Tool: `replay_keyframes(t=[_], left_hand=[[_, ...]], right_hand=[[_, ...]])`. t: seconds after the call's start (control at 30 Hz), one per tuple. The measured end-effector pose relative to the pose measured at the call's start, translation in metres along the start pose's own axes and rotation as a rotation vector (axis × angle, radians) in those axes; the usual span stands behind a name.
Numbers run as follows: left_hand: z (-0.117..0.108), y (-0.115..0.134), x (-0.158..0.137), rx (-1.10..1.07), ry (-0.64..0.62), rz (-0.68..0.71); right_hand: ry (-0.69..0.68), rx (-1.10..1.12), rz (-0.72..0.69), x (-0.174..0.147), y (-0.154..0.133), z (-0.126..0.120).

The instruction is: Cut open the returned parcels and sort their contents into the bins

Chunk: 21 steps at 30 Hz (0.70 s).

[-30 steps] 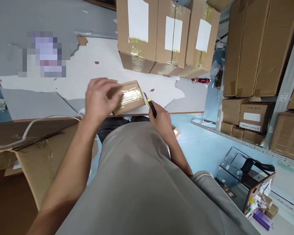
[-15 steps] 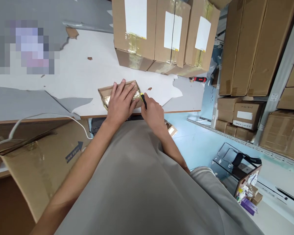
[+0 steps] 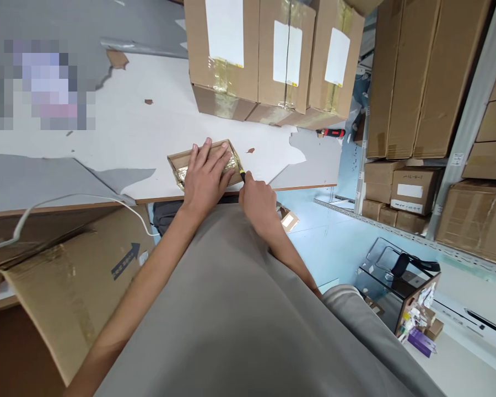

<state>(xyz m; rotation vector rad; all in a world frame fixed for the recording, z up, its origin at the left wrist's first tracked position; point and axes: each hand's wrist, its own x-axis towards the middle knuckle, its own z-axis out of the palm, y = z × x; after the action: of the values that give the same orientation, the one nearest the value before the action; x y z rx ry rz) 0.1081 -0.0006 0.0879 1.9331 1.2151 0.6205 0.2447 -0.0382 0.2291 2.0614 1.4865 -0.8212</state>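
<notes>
A small flat cardboard box (image 3: 184, 160) with shiny clear tape lies near the table's front edge. My left hand (image 3: 206, 176) rests on top of it, fingers spread and pressing it to the table. In my right hand (image 3: 257, 199) is a utility knife (image 3: 242, 175) with a black and yellow handle, fingers wrapped around it. Its blade end points at the right edge of the small box; whether it touches the cardboard I cannot tell. My left palm covers much of the box's top.
Three taped cartons (image 3: 248, 66) with white labels stand at the back of the table (image 3: 149, 132). A red and black tool (image 3: 334, 133) lies to their right. Cardboard scraps (image 3: 149, 101) are scattered about. A large open carton (image 3: 91, 275) and a white cable (image 3: 78, 195) are at lower left.
My right hand with the utility knife has drawn slightly down toward me along the box's right edge. My left hand stays on the box. The whole view has shifted a little.
</notes>
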Motion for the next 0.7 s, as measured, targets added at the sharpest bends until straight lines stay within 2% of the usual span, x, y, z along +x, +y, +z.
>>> replay_keyframes(t=[0.23,0.33,0.53,0.7], left_hand=[[-0.002,0.0,-0.001,0.018,0.02,-0.007],[-0.001,0.001,-0.001,0.009,0.018,-0.021],[0.003,-0.01,-0.004,0.02,0.026,0.019],[0.002,-0.023,-0.012,0.048,0.026,0.08]], right_hand=[[0.018,0.0,-0.062,-0.017,0.005,-0.009],[0.055,0.033,-0.103,-0.007,0.002,-0.013],[0.046,0.048,-0.052,0.015,0.0,-0.005],[0.003,0.043,-0.06,-0.01,0.011,-0.002]])
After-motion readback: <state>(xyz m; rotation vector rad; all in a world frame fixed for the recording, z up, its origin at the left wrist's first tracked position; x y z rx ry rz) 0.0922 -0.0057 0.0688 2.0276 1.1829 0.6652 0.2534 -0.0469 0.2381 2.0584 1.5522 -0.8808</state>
